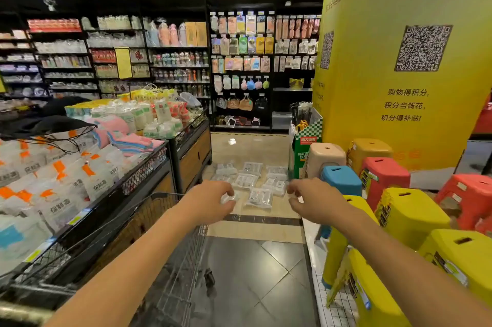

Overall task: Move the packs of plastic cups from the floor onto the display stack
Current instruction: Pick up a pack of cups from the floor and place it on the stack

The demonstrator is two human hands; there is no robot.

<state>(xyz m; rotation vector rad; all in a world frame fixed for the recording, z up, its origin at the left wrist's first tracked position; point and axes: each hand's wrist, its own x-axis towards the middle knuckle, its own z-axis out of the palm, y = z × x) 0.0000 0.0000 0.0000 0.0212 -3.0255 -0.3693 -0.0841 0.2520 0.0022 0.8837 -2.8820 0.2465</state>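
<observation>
Several clear packs of plastic cups (259,197) lie scattered on the beige floor ahead, between the display bins and the stools. My left hand (210,200) reaches forward above them with curled, spread fingers. One clear pack (229,198) shows just past its fingertips, and I cannot tell whether they touch it. My right hand (316,200) is stretched out beside it, fingers apart and holding nothing. The display stack of cup packs (157,116) stands on the wire-edged bin at the left, further back.
A wire shopping cart (175,260) sits under my left arm. Bins of bagged goods (61,182) line the left side. Yellow, red, blue and beige plastic stools (410,212) crowd the right beside a yellow pillar (399,86). Shelves close off the aisle's far end.
</observation>
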